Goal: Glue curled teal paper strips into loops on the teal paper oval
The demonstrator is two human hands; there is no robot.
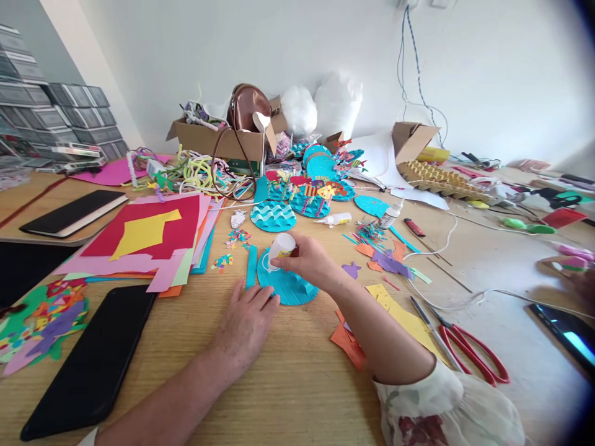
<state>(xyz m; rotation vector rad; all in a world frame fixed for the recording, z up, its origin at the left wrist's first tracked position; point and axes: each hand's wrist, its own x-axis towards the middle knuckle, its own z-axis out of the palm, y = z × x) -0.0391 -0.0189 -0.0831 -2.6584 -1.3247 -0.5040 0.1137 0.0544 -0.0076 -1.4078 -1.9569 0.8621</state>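
In the head view, my right hand [312, 259] grips a white glue bottle [282, 246], tipped nozzle-down over a round blue paper disc [294, 296]. A pale ring of glue seems to lie on the disc beside a wavy blue strip [302, 285] standing on it. My left hand [248, 322] rests with fingers stretched out, fingertips at the disc's near-left edge. A flat blue paper strip [251, 266] lies just beyond those fingers. Small coloured paper bits [223, 261] and star-like pieces [238, 237] are to the left of the disc.
Finished-looking wavy discs [273, 215] and another glue bottle [335, 219] lie beyond. Stacked coloured paper [153, 229] and a black tablet-like slab [93, 359] are at left. Red-handled scissors [474, 353] and a phone [564, 334] lie right. Another person's hand [579, 279] shows at the right edge.
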